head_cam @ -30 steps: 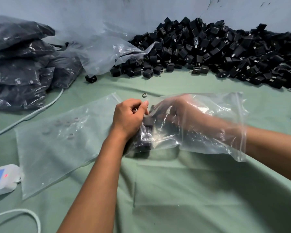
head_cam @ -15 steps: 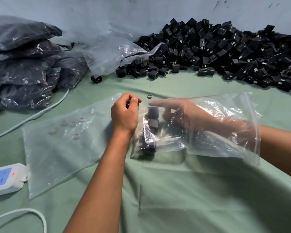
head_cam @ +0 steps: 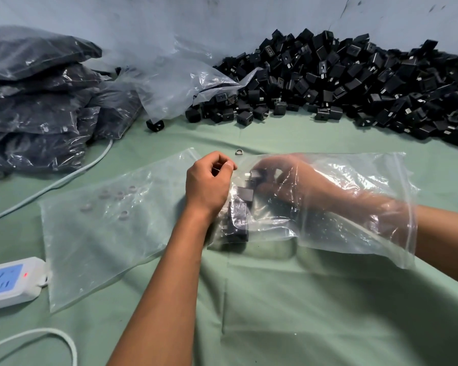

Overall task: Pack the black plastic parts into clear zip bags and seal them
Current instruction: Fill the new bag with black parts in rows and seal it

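2 bare forearms, left hand (head_cam: 208,184), right hand (head_cam: 288,178), no sleeves, no gloves

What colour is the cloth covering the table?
Pale green, seen plainly across the tablecloth in the head view.

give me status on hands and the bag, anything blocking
Left hand pinching the closed end of the clear zip bag. Right hand inside it, arranging black parts. Bag unsealed. Nothing in the way.
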Action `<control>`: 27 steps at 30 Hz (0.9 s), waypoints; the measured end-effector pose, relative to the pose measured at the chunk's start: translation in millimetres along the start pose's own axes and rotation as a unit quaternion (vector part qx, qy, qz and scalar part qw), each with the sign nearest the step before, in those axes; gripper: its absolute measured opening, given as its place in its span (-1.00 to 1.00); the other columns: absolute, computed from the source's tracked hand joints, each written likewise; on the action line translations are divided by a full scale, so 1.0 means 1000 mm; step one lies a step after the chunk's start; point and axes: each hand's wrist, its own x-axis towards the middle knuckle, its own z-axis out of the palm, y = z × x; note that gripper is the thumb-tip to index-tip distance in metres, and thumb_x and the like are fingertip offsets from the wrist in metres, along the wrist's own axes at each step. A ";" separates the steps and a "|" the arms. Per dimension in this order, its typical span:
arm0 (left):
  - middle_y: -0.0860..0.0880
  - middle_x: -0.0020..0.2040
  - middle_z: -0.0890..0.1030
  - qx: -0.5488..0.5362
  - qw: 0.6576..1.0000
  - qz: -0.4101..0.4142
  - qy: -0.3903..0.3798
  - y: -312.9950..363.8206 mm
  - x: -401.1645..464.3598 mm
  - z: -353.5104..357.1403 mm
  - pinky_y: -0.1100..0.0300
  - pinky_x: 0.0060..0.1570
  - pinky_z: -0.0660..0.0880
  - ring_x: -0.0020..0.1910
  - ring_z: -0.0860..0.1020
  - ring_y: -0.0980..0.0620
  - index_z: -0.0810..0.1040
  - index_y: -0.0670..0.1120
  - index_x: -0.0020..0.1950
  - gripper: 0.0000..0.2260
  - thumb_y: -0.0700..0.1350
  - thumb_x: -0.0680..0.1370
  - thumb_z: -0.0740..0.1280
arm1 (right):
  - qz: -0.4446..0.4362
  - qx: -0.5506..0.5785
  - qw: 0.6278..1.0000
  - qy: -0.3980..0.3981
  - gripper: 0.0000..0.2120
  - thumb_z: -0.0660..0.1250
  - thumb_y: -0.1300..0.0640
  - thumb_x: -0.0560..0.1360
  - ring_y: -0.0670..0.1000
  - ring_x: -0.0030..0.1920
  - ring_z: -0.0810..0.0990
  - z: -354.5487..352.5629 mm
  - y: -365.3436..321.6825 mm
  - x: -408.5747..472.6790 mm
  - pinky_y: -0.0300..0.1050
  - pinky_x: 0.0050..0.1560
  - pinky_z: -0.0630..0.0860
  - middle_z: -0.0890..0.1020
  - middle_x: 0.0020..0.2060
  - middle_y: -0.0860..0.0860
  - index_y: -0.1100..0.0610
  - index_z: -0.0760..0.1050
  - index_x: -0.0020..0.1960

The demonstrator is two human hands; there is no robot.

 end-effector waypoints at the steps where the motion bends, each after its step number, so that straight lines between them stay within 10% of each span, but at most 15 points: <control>1: 0.07 -0.26 0.65 -0.008 1.000 -0.002 -0.002 0.000 0.000 -0.001 0.15 -0.09 0.52 -0.18 0.60 0.09 0.64 -0.05 -0.20 -0.82 -0.19 0.59 0.34 | -0.005 0.008 1.000 0.006 -0.78 0.42 0.34 0.54 -0.19 -0.08 0.66 0.000 0.000 -0.002 -0.32 -0.06 0.59 0.68 -0.03 0.06 0.31 0.61 0.18; 10: 0.03 -0.30 0.62 -0.181 0.977 -0.109 0.009 -0.008 0.012 -0.031 0.27 -0.50 0.29 -0.39 0.49 0.08 0.63 -0.06 -0.24 -0.73 -0.16 0.63 0.27 | 0.027 0.086 0.996 -0.001 -0.75 0.35 0.26 0.61 -0.16 -0.22 0.70 0.002 0.002 -0.008 -0.33 -0.25 0.61 0.67 0.00 0.05 0.25 0.61 0.27; 17: 0.02 -0.20 0.61 -0.009 0.960 -0.045 -0.275 -0.003 0.002 -0.047 0.35 -0.21 0.48 -0.24 0.49 0.15 0.72 -0.01 -0.05 -0.77 -0.16 0.35 0.66 | 0.011 0.037 0.999 -0.007 -0.65 0.44 0.41 0.49 0.07 -0.19 0.70 0.000 0.004 -0.008 -0.18 -0.23 0.63 0.67 -0.14 -0.02 0.23 0.60 0.25; 20: 0.04 -0.12 0.59 -0.001 0.958 -0.055 -0.281 0.002 -0.001 -0.046 0.30 -0.16 0.48 -0.23 0.44 0.13 0.71 0.01 -0.03 -0.69 -0.16 0.29 0.69 | 0.001 0.048 0.999 -0.015 -0.68 0.44 0.44 0.50 0.23 -0.09 0.72 0.000 0.002 -0.009 0.07 -0.13 0.70 0.70 -0.10 0.10 0.23 0.58 0.22; 24: 0.01 -0.13 0.58 -0.003 0.961 -0.056 -0.269 0.008 -0.005 -0.041 0.24 -0.21 0.45 -0.26 0.40 0.06 0.67 -0.09 -0.04 -0.72 -0.25 0.33 0.66 | 0.012 0.048 0.998 -0.023 -0.56 0.51 0.24 0.49 -0.18 -0.12 0.72 0.002 0.001 -0.009 -0.35 -0.13 0.61 0.71 -0.13 -0.15 0.15 0.52 0.34; 27: 0.12 -0.26 0.57 -0.018 0.960 -0.061 -0.274 0.010 -0.007 -0.038 0.25 -0.26 0.45 -0.28 0.41 0.05 0.65 -0.15 -0.06 -0.75 -0.33 0.35 0.61 | 0.046 0.134 0.989 -0.030 -0.65 0.47 0.28 0.53 -0.01 -0.26 0.74 0.001 0.002 -0.011 -0.21 -0.30 0.65 0.74 -0.12 0.02 0.22 0.54 0.29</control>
